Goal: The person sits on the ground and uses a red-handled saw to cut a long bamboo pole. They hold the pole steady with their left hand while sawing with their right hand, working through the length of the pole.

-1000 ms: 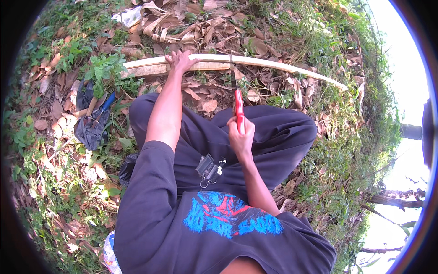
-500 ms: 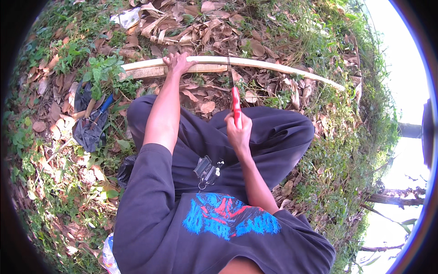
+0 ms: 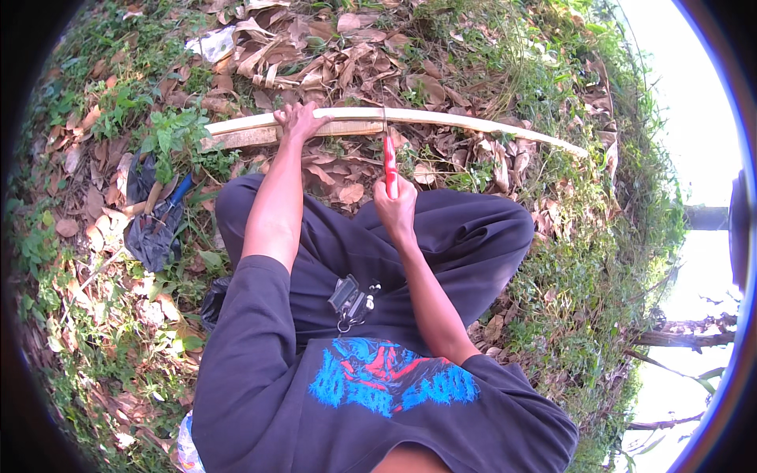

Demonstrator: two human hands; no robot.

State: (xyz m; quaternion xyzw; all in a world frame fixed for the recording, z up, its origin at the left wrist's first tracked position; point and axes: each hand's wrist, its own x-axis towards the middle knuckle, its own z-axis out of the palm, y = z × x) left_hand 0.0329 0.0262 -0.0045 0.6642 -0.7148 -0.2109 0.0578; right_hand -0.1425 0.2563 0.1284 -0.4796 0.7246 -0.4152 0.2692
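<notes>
A long, pale wooden strip [image 3: 465, 123] lies crosswise on the ground beyond my crossed legs. Under its left half rests a shorter, thicker piece of wood [image 3: 351, 128]. My left hand [image 3: 298, 123] grips the strip left of the middle, fingers over its far edge and thumb along it. In my right hand [image 3: 396, 202] is the red handle of a saw [image 3: 390, 164]. Its thin blade crosses the strip near the right end of the shorter piece; how deep it sits in the wood I cannot tell.
To the left, a black plastic bag [image 3: 154, 236] lies with a blue-handled tool [image 3: 182, 188] and wooden handles on it. A whitish plastic scrap [image 3: 211, 45] is at the far left. Dry leaves [image 3: 331, 59] and grass cover the ground. A small dark device [image 3: 347, 298] rests at my lap.
My right hand has pushed the saw forward, away from me, so its handle is nearer the strip. The left hand keeps its place on the wood.
</notes>
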